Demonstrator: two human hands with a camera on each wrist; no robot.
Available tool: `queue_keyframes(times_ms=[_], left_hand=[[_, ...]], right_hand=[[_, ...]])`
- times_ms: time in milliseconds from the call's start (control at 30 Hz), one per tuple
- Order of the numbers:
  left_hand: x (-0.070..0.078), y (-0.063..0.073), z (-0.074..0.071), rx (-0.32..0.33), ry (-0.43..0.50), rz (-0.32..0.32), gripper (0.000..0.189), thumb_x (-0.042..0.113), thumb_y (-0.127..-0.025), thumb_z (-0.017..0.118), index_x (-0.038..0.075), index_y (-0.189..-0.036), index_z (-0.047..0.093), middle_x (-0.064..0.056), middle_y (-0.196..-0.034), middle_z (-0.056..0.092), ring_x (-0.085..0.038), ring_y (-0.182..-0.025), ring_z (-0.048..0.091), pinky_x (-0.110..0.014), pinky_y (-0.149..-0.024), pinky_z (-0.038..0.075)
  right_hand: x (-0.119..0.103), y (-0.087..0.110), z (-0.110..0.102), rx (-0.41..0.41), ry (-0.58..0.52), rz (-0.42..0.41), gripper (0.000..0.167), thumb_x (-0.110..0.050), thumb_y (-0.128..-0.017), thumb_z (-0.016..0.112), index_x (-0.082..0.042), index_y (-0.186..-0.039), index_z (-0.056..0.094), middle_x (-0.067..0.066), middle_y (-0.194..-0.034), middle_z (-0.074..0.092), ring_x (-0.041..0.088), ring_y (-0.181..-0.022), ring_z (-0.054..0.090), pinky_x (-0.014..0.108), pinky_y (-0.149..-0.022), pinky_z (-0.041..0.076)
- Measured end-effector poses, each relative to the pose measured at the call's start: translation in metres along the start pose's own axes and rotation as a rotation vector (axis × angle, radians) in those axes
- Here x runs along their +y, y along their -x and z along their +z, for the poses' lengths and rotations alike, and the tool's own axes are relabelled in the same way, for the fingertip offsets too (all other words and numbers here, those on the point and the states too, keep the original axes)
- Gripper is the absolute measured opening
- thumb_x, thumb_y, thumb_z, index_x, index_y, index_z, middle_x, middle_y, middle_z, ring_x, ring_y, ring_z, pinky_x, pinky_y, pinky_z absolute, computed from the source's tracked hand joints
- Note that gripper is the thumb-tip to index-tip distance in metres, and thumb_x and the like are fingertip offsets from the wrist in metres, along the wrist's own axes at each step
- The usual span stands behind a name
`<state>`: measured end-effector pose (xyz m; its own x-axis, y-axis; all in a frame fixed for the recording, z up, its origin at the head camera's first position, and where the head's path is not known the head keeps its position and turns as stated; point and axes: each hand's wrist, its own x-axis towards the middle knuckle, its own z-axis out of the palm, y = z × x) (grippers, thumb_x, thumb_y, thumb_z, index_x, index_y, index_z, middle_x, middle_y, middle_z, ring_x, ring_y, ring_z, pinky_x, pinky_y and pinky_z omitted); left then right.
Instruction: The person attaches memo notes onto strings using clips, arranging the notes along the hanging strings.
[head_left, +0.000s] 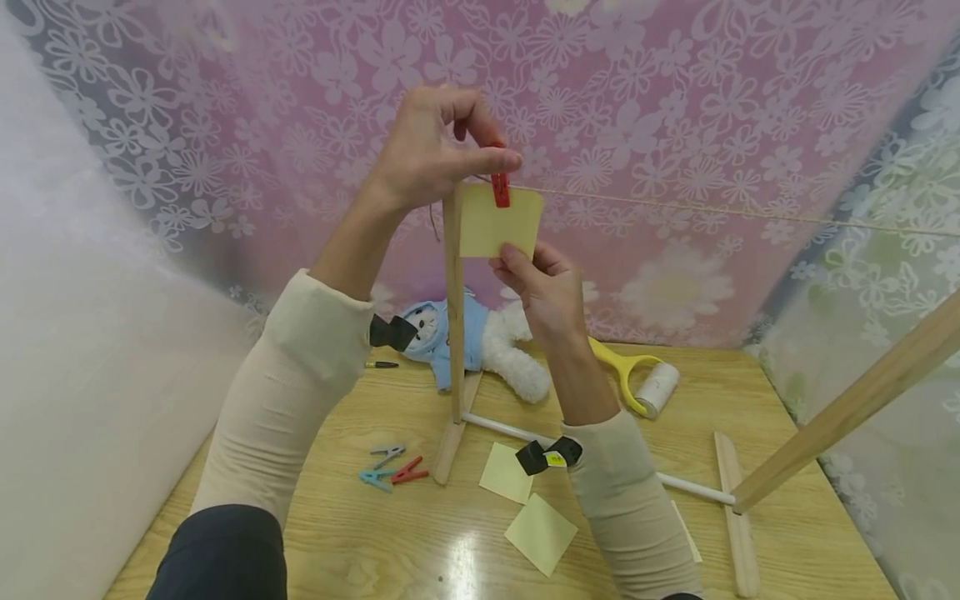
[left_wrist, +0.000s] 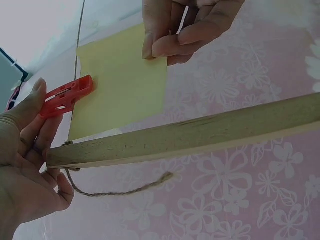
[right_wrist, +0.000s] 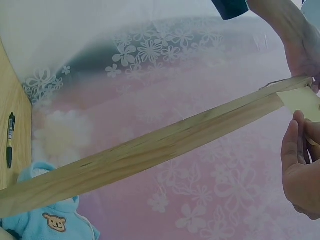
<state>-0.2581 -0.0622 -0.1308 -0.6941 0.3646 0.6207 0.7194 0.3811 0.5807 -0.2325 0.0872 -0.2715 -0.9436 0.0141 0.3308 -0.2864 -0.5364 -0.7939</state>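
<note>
Pinching red peg point(head_left: 501, 193) with left hand point(head_left: 438, 146), note point(head_left: 495, 227) with right hand point(head_left: 553, 290), at upper centre of the frame, beside post point(head_left: 454, 283) blocking part of teddy point(head_left: 474, 337); above loose pegs point(head_left: 408, 472), lower left of centre

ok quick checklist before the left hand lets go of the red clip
1. Red clip over the yellow note's top edge: ok
2. Right hand pinching the note's lower edge: ok
3. String caught inside the clip: cannot tell, the clip crosses it but its bite is hidden
4. Left hand off the clip: not ok, it pinches the handles
5. Spare clips on the table: ok, three
</note>
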Motion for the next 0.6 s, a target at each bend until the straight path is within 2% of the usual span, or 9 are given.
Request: queue_keyframes(times_ms=[233,400,600], left_hand=[[0.0005,0.0030,-0.0009,-0.049,-0.043,-0.010,0.022,0.021,-0.075,0.081,0.006,-0.079,0.066,0.002,-0.081,0.065,-0.016,-0.086,0.047,-0.022,-0.078,0.034],[0.0005,0.0044,-0.0013,-0.072,-0.053,-0.014,0.022,0.021,-0.076,0.080,0.005,-0.084,0.068,-0.001,-0.084,0.065,-0.015,-0.085,0.048,-0.022,-0.078,0.035],[0.0020,0.0050,-0.0015,-0.084,-0.086,-0.081,0.026,0.029,-0.076,0.080,0.009,-0.090,0.071,0.001,-0.089,0.066,-0.013,-0.088,0.047,-0.021,-0.078,0.038]], right_hand=[[0.0014,0.0016,0.0001,-0.003,0.011,0.006,0.017,0.003,-0.089,0.060,-0.009,-0.086,0.071,0.003,-0.077,0.067,0.012,-0.073,0.068,0.023,-0.075,0.056],[0.0014,0.0026,0.0001,0.003,0.028,0.003,0.016,0.002,-0.090,0.060,-0.010,-0.086,0.071,0.003,-0.078,0.067,0.011,-0.073,0.068,0.023,-0.077,0.056],[0.0007,0.0033,-0.0003,0.007,0.035,0.006,0.014,0.000,-0.090,0.061,-0.010,-0.087,0.070,0.002,-0.079,0.067,0.011,-0.074,0.067,0.023,-0.077,0.056]])
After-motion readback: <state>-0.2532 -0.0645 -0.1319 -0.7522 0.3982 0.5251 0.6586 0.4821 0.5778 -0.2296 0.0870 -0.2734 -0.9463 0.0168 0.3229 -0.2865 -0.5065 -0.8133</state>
